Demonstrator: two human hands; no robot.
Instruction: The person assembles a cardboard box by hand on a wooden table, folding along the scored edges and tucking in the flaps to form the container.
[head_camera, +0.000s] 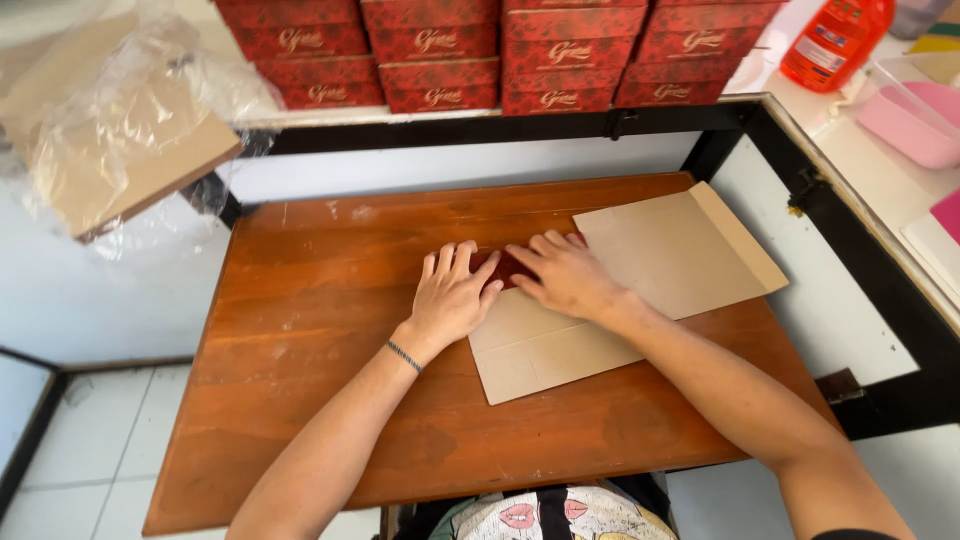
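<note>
Your left hand (452, 296) and right hand (566, 274) lie flat, fingers spread, on the left end of a flat cardboard box blank (640, 285) — neither grip closes on anything. Between your fingertips a dark red flap (503, 266) shows, seemingly pinned down for creasing. The blank lies on the wooden worktop (320, 330), toward its right half — behind it, stacked red boxes (500, 50).
</note>
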